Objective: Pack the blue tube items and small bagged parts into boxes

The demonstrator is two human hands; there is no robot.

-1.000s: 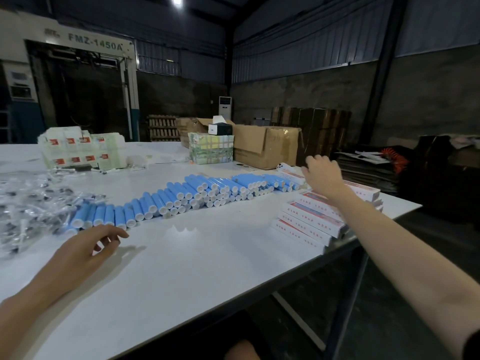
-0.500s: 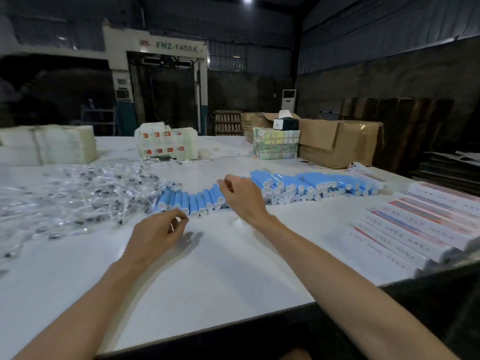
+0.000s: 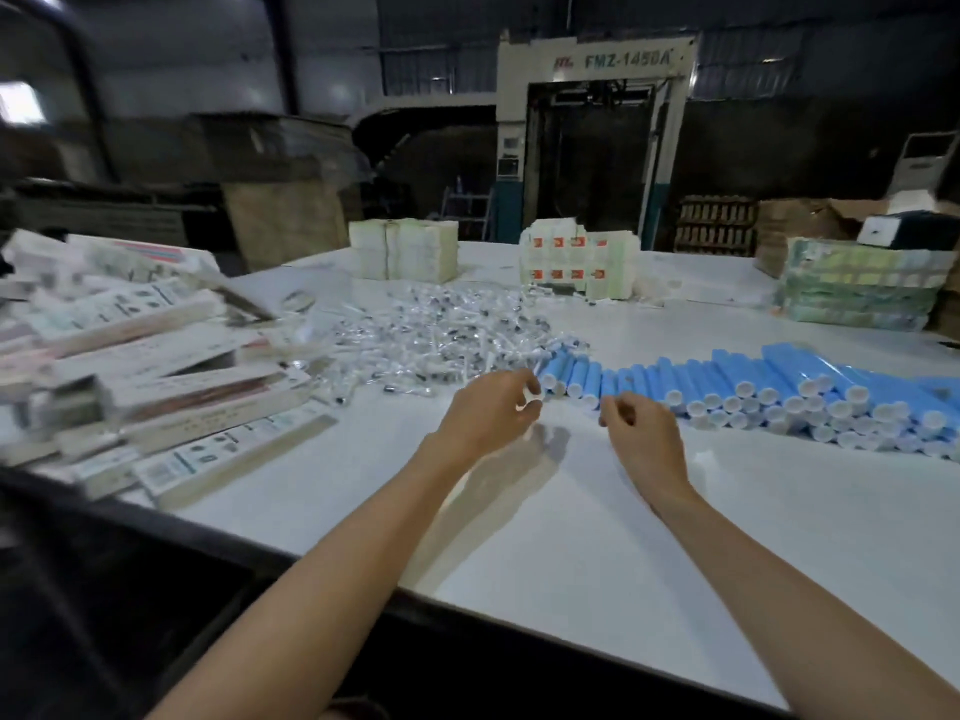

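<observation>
Blue tubes (image 3: 727,381) lie in a row on the white surface (image 3: 571,537), with the bagged parts (image 3: 441,335) heaped just behind. The left hand (image 3: 488,415) curls at the end tube's cap, though I can't tell if it's gripping. The right hand (image 3: 641,441) hangs loosely curled and empty. Best lift only the end tube, so the row doesn't roll.

Dim warehouse seen across a broad white table (image 3: 571,537).
Behind the table stands a tall pale machine (image 3: 597,148) lettered FMZ-1450A, its dark opening facing the viewer — a small stepladder (image 3: 467,205) just to its left, a white floor-standing air unit (image 3: 924,163) far right. Corrugated metal walls (image 3: 441,70) rise into shadow; one bright patch of light (image 3: 21,103) shows at upper left.
</observation>
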